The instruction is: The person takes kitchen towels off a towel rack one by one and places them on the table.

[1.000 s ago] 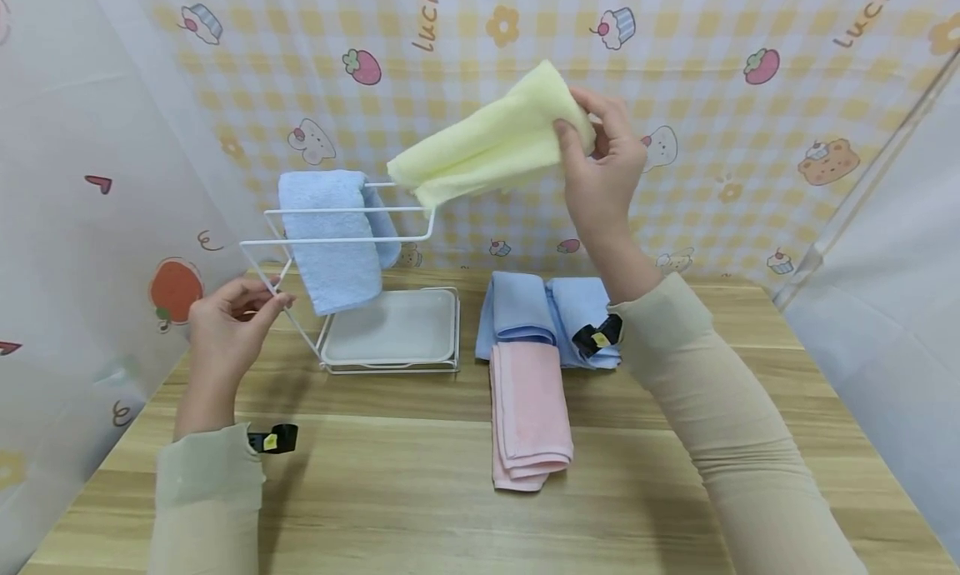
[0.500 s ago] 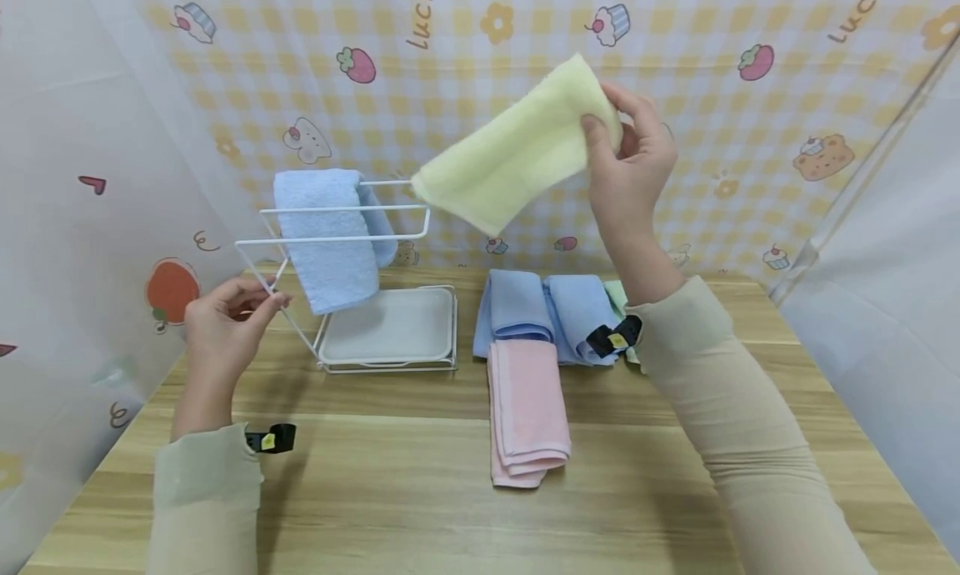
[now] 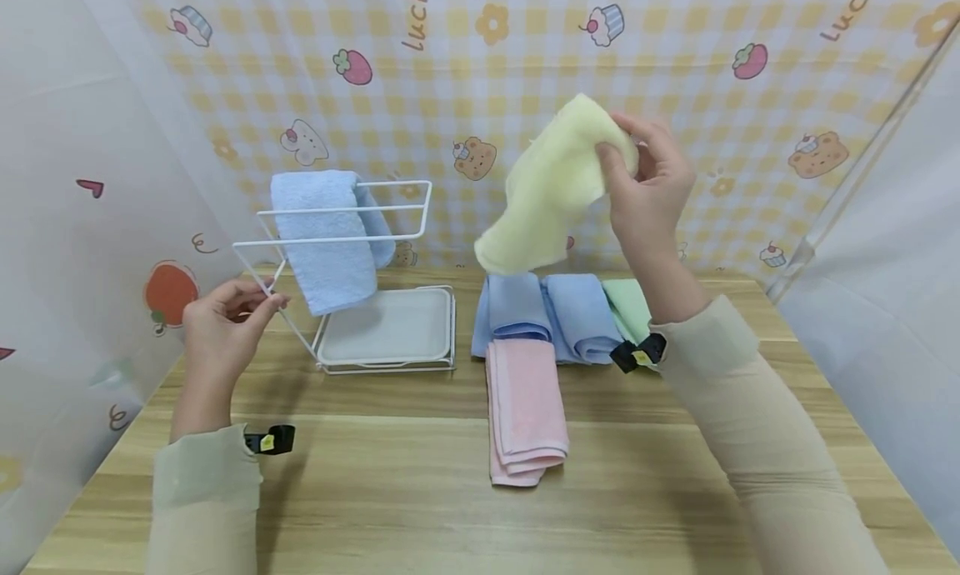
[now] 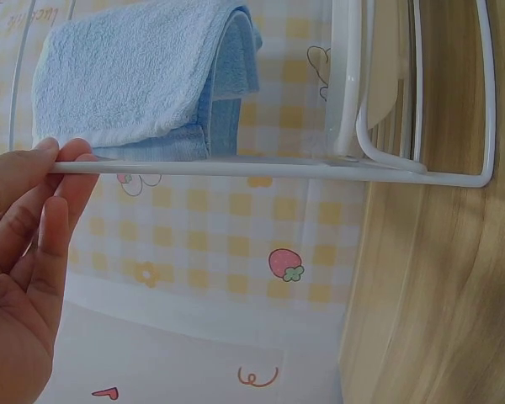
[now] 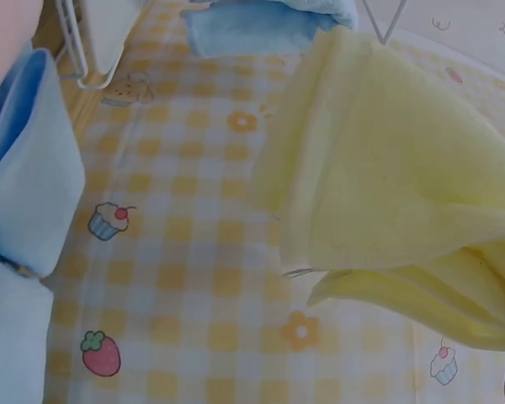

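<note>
A pale yellow towel [image 3: 551, 187] hangs in the air from my right hand [image 3: 652, 183], pinched at its upper corner between thumb and fingers. In the right wrist view the yellow towel [image 5: 404, 168] fills the right side, with only a sliver of the hand showing. My left hand [image 3: 228, 325] pinches a side wire of the white wire rack [image 3: 330, 242]. The left wrist view shows thumb and fingertips of the left hand [image 4: 29, 244] on that wire. Over the rack's upper rails drapes a light blue towel [image 3: 322, 258], apart from both hands.
A white tray [image 3: 386, 325] sits in the rack's base. Right of it on the wooden table [image 3: 375, 483] lie folded blue towels [image 3: 577, 317], a folded pink towel [image 3: 528, 404] and a green towel [image 3: 628, 304]. A patterned curtain [image 3: 495, 83] stands behind.
My right hand has moved right and slightly down, carrying the yellow towel away from the rack's rails. The left hand keeps its hold, and the blue towel stays draped.
</note>
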Available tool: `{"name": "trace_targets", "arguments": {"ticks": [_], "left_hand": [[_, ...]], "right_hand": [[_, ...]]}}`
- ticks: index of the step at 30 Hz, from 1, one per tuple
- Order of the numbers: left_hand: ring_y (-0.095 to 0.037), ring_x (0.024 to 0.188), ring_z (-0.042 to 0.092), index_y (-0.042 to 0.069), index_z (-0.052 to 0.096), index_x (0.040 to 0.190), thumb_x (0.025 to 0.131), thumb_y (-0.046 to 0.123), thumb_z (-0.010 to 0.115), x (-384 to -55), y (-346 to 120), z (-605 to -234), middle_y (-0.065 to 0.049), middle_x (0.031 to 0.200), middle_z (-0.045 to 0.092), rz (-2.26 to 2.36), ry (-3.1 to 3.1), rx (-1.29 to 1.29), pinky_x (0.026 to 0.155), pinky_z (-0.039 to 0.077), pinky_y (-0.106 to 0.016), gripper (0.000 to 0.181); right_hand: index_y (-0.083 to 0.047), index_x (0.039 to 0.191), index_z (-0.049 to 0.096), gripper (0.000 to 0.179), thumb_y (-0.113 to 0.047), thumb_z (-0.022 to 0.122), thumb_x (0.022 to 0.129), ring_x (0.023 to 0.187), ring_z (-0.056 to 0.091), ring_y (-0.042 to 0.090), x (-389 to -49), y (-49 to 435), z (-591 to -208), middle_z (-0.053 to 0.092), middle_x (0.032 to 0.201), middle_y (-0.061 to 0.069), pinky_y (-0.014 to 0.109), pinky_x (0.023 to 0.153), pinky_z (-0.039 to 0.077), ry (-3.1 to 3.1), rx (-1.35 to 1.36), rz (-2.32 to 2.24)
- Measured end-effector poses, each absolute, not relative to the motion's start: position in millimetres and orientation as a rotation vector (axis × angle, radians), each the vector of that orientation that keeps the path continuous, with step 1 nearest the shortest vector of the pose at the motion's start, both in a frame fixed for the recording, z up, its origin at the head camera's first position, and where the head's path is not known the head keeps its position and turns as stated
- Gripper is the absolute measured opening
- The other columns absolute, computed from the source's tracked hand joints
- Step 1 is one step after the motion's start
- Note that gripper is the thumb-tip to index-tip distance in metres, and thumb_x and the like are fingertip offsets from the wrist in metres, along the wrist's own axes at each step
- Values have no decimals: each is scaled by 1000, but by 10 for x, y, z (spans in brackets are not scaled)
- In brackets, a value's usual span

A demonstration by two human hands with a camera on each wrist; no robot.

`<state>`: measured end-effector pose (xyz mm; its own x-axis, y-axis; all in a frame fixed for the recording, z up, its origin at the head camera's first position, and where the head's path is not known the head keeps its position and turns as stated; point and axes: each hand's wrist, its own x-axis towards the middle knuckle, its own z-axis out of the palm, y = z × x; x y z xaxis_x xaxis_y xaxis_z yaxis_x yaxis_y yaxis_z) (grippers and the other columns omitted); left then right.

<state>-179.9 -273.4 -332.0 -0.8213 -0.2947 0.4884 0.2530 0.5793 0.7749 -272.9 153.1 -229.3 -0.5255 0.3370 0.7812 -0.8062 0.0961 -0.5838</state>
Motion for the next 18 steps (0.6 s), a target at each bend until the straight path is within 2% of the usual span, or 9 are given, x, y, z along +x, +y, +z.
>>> {"name": "trace_targets", "arguments": {"ticks": [7,15,18], "left_hand": [[16,71,63,-6,69,96,86,2,75,-1801,-2738,-3323,37,81,61,-1226,-2224,45,68,50,-1,14],[17,72,64,-7,68,95,86,2,75,-1808,-2745,-3336,38,84,62,-1233,-2216,41,68,50,-1,15],[16,72,64,-8,68,94,86,1,75,-1811,-2750,-3344,38,84,62,-1232,-2207,31,67,50,-1,14]], "right_hand": [[9,106,72,23,9,70,83,68,61,5,-2609,1723,-2416,67,92,-8,12,54,47,-1603,550,1547],[0,107,75,26,10,71,84,72,69,3,-2453,2027,-2546,71,100,-8,12,55,54,-1915,668,1566],[-3,108,76,27,10,70,85,67,69,2,-2395,2145,-2562,73,99,-9,13,53,54,-2032,710,1602]]}}
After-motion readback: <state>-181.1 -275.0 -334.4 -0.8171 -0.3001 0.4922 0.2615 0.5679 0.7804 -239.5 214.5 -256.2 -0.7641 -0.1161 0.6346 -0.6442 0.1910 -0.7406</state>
